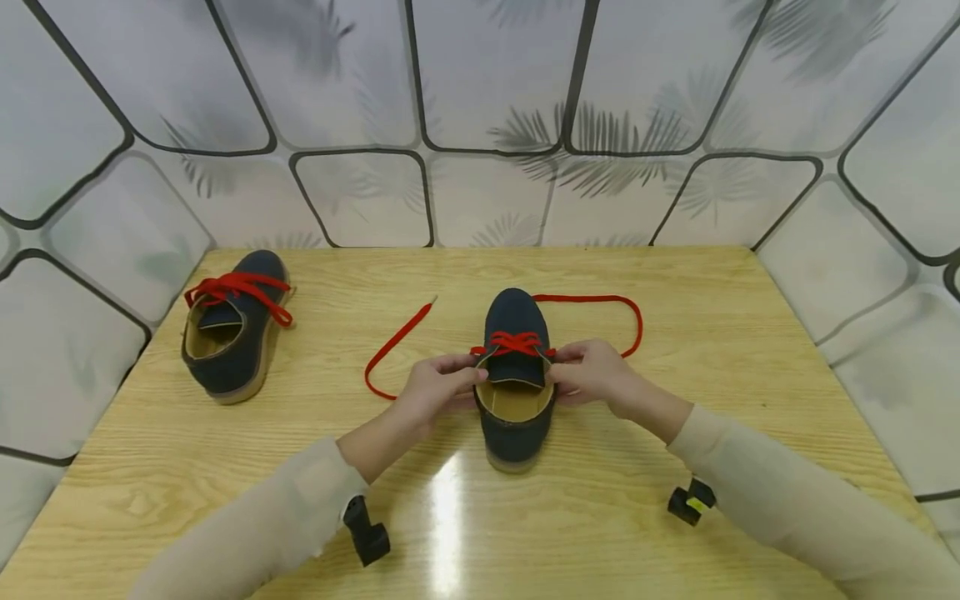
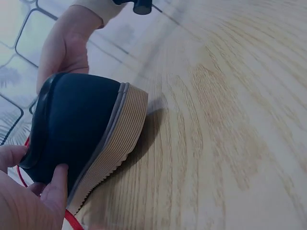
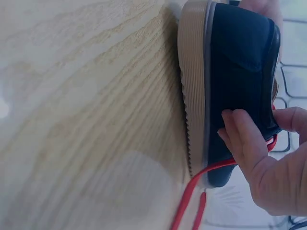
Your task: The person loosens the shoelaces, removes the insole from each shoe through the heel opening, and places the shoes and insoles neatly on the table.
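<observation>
Cream cloth covers both forearms; the sleeves carry black wrist cameras. The left hand pinches the shoe at one side of its collar, thumb over the edge and fingers outside. The right hand pinches the opposite side likewise. The shoe stands upright on the table, mid-width, toe pointing away from the person.

Status: lacing appears part done. The red lace crosses the throat; its two flat lengths run out loose on the wood, one per side, and no bow is formed. Tying appears outstanding; whether every eyelet is threaded cannot be told.

Materials: matte navy upper, tan lining, pale ribbed sole with a serrated lower edge; glossy, grained table. Farther left, the second shoe matches, its lace apparently bowed. Behind, the backdrop shows dark-outlined panels and grey fronds.
</observation>
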Tool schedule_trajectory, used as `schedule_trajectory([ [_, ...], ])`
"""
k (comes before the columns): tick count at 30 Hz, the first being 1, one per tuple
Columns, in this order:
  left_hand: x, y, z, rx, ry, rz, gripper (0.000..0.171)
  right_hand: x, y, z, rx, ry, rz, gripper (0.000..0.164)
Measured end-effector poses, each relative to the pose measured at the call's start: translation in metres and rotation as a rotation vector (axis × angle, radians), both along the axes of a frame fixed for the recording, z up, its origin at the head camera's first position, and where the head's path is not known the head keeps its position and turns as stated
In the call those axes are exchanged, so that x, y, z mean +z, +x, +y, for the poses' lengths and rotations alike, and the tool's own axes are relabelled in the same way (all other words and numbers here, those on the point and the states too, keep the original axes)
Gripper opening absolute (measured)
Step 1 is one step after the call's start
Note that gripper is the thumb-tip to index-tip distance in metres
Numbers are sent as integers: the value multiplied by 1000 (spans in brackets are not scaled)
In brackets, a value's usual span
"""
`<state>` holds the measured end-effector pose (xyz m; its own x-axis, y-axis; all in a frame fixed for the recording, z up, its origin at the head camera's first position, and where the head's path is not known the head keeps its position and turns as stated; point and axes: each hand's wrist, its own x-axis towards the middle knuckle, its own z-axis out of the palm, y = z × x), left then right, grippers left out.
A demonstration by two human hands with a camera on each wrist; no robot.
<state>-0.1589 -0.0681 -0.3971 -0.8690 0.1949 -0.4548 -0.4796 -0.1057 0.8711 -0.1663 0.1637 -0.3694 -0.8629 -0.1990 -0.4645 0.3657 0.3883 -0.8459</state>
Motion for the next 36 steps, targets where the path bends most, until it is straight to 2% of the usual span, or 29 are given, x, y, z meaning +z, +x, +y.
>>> schedule_trajectory([
  [7, -3, 0, -3, -8, 88, -32, 48, -2, 2, 7, -108, -228, -148, 62],
  [12, -4, -1, -5, 2, 119, -42, 49, -3, 2, 7, -135, -277, -159, 60],
  [17, -13, 0, -7, 41, 114, -25, 46, -5, 5, 6, -147, -314, -143, 55],
  [21, -17, 2, -7, 85, 92, -25, 43, -6, 7, 6, -158, -331, -133, 55],
  [24, -17, 2, -7, 93, 88, -25, 43, -8, 7, 6, -162, -336, -136, 56],
  [36, -10, -2, -1, 15, 49, 8, 45, -6, 4, 7, -76, -209, -63, 53],
])
